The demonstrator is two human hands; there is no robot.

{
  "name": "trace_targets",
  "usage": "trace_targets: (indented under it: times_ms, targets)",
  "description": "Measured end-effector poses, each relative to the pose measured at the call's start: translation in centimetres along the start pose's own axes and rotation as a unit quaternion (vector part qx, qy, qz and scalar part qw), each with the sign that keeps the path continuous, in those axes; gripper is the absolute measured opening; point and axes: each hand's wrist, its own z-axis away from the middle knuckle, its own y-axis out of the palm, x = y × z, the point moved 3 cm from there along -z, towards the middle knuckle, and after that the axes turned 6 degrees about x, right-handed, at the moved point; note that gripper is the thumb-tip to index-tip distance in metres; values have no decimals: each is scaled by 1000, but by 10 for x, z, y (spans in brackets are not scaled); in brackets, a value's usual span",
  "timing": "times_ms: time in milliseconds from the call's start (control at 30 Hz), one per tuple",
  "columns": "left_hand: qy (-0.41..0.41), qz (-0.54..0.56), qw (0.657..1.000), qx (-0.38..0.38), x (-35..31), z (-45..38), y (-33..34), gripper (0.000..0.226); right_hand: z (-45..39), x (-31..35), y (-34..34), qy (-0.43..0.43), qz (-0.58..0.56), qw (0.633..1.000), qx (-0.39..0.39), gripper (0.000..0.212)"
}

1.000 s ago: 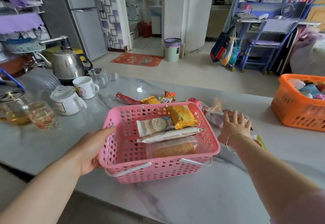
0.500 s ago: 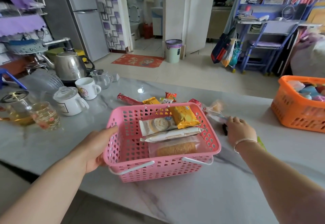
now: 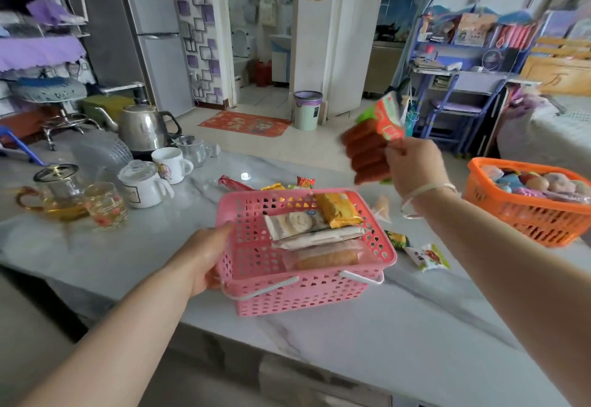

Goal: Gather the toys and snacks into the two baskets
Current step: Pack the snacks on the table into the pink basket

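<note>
Left hand (image 3: 204,256): grips pink basket (image 3: 256,275) wall.
Right hand (image 3: 412,163): pinches sausage pack (image 3: 367,151), raised above bench (image 3: 415,326).
Done: four snacks in pink basket; orange basket (image 3: 527,218) loaded with toys.
Left: loose snacks (image 3: 427,256) on bench.

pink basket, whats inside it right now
Inside the pink basket: a yellow snack packet, a round biscuit pack, a long white packet and a clear-wrapped bread. Anything beneath these packets is hidden.
</note>
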Motion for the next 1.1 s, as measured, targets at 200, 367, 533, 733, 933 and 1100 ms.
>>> trace_targets:
  times_ms: [200,367,533,733,933,1100]
  targets:
    - [-14,6,1000,-13,2,15,4,42,47,40,83,48,-3,979,196,25]
    - [-12,14,1000,-20,7,13,0,41,94,66,122,-82,331,886,315,26]
    - [-9,23,999,-22,12,8,-7,46,108,68,153,-102,321,878,340,29]
    - [-26,29,999,-30,22,2,-15,44,118,63,166,-169,337,836,398,33]
    - [-4,83,996,-35,18,-9,-18,44,127,60,169,-160,165,863,450,28]
    - [-7,59,997,-53,14,-13,-17,47,100,58,137,-207,64,937,273,35]
